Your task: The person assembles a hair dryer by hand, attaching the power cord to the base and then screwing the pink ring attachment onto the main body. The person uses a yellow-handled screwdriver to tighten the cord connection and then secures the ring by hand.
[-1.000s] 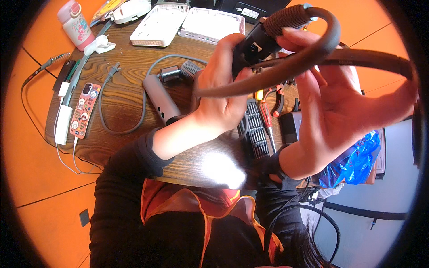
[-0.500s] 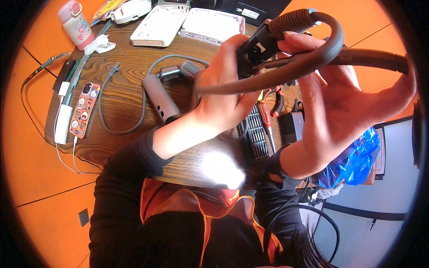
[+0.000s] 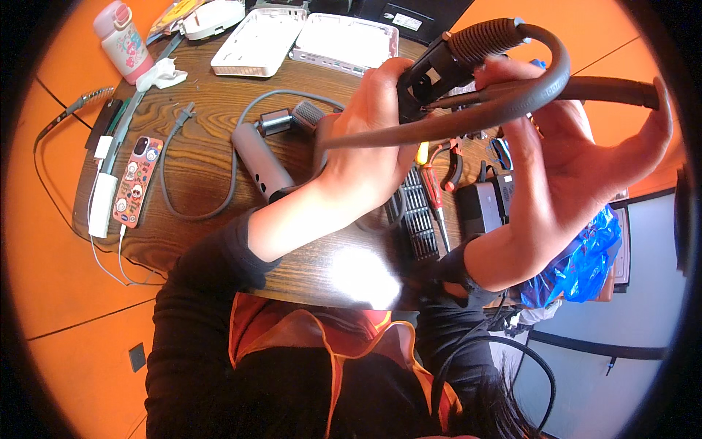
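My left hand is closed around a black cord-end housing, raised above the table. A ribbed sleeve joins it to a thick grey cable, which loops round in front of both hands. My right hand grips a slim dark screwdriver lengthwise, its rear end against the hand at the far right. The screwdriver's tip meets the housing's open face, though I cannot tell whether it sits in a screw. The cable partly covers the tool and the right fingers.
A grey hair dryer-like body lies left of my forearm, near a plug. A phone, a pink bottle and white casings surround it. A bit case, red-handled screwdriver and blue bag are right.
The housing and ribbed sleeve have shifted slightly right and down. My left hand has moved a little with them; the right fingers have shifted slightly on the screwdriver.
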`<control>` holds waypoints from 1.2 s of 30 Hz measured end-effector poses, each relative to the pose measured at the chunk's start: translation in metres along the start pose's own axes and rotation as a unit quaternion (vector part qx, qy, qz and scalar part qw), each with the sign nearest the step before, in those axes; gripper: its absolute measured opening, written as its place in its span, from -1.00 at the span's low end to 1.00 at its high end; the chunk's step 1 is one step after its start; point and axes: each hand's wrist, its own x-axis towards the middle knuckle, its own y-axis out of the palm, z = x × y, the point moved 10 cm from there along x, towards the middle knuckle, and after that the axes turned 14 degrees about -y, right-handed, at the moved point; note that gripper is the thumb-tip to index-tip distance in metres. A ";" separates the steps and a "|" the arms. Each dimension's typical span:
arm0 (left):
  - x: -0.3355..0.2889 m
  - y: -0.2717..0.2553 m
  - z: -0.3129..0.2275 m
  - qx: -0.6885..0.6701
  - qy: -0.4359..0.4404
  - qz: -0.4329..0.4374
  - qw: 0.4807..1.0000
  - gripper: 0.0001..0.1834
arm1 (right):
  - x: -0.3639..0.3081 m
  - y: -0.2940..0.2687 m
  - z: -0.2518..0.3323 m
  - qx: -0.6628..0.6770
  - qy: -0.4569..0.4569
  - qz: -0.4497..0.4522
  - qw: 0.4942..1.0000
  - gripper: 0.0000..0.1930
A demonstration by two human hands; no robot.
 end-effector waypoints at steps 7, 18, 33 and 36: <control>0.001 0.001 -0.004 0.009 -0.018 0.017 1.000 -0.45 | 0.001 0.003 0.005 -0.069 -0.007 0.025 0.997 -0.11; 0.001 0.005 -0.003 0.033 0.006 0.038 0.999 -0.35 | 0.004 0.005 0.011 -0.014 -0.124 -0.083 0.989 -0.20; 0.001 0.015 0.015 -0.046 -0.150 0.104 0.982 -0.41 | -0.005 -0.006 -0.001 0.057 0.005 -0.133 0.990 -0.09; 0.001 0.013 0.011 -0.056 -0.125 0.116 0.984 -0.42 | -0.007 -0.003 0.000 0.052 -0.001 -0.133 0.990 -0.09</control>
